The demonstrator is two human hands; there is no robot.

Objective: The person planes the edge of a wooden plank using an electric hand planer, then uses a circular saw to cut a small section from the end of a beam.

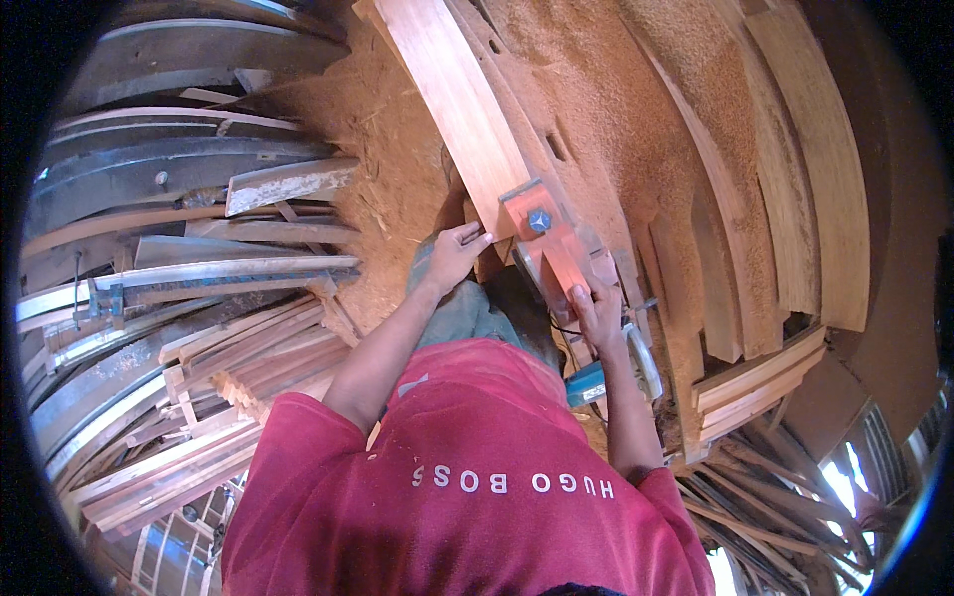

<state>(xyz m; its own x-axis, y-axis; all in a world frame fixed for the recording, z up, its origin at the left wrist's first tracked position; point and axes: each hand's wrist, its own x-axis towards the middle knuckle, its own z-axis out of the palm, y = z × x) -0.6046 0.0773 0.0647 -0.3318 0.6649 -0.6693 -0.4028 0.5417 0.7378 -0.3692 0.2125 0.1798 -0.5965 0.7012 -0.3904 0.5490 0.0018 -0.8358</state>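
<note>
In the head view, the person stands over a sawdust-strewn counter, wearing a red shirt with pale lettering across it. A long pale plank runs from the upper edge of the view down toward the middle, along the left side of the counter. At its near end sits an orange-red wooden piece — a wider block with a narrower handle reaching back toward the person — with a dark blue round knob on top of the block.

The right hand grasps the near end of that handle, thumb laid along it. The left hand has its fingertips at the plank's near left corner; whether they pinch the wood or merely rest on it, I cannot tell at this angle.

Just beside the right forearm is a blue tool, partly hidden, with a pale curved part near it. Loose sawdust is heaped on the counter to the right of the plank, and thick boards stretch along beyond it. On the left, timber lengths lie in crowded layers — some pale, some grey.
</note>
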